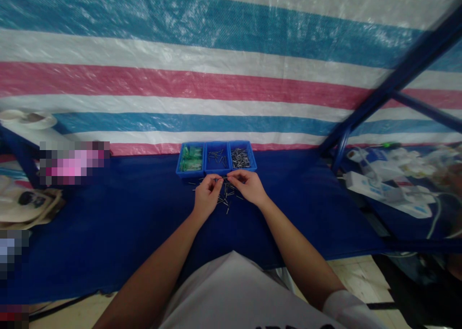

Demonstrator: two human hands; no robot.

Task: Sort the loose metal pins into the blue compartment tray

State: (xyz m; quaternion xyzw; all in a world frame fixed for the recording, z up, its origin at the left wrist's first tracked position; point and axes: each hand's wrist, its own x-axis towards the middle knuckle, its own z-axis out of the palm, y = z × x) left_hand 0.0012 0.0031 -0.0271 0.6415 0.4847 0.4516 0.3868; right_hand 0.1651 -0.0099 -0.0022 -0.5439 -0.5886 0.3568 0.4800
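My left hand [208, 192] and my right hand [249, 184] meet just in front of the blue bins, fingertips pinched together. A thin metal pin [224, 177] spans the small gap between them, held at both ends; its exact kind is too small to make out. Under and between the hands lies a loose pile of similar slim metal pins [227, 192] on the blue table cover. The right bin [255, 168] is filled with such pins. The middle bin [216, 172] holds a scattering of them. In the left bin [178, 170] are green-tinted clear packets [191, 158].
A blue cloth [137, 223] covers the table, with a striped plastic sheet [216, 83] behind. Blue metal frame bars [361, 112] rise at the right, near a white power strip [382, 194] and cables. A beige bag [21, 204] sits at the left edge.
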